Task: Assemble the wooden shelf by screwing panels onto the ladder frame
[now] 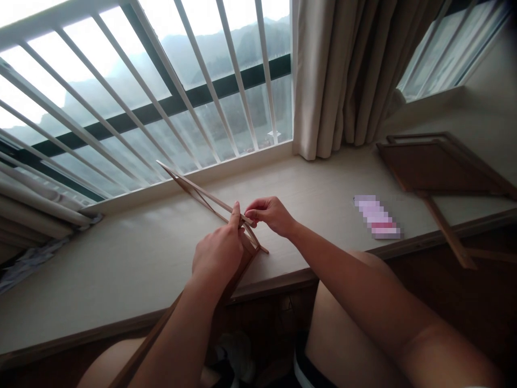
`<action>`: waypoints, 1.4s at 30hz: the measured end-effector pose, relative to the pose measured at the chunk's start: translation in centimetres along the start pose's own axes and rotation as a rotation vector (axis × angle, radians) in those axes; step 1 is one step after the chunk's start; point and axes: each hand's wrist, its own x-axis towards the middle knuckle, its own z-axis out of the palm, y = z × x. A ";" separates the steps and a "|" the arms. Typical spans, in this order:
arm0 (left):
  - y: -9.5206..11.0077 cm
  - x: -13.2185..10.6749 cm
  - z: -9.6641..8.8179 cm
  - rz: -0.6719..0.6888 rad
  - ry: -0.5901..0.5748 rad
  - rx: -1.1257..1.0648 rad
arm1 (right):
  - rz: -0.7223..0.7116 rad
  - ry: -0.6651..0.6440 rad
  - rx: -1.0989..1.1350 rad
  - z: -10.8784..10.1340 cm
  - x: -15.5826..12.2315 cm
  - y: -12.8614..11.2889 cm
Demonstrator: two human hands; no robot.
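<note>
A slim wooden frame [202,193] with a brown panel stands tilted at the edge of the pale window ledge, its narrow strips pointing up toward the window. My left hand [218,250] is wrapped round the frame near its corner, index finger stretched along a strip. Close beside it, my right hand [271,215] pinches thumb and fingertips together at the strip's near end. Whatever sits between those fingertips is too small to make out. Part of the panel is hidden behind my left hand and forearm.
The pale ledge [133,264] runs under a barred window [226,81]. A beige curtain [331,75] hangs at its right. On the ledge lies a pixelated pink object [377,218]. Farther right rests a brown wooden folding piece [436,167], one leg jutting past the edge.
</note>
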 end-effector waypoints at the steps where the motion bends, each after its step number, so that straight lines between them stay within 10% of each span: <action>1: -0.1 0.1 0.1 -0.003 0.000 0.002 | 0.003 0.000 -0.009 0.1 0.0 0.0; 42: -1.2 1.0 0.4 0.015 0.027 0.004 | -0.023 0.186 -0.001 2.0 -0.1 0.7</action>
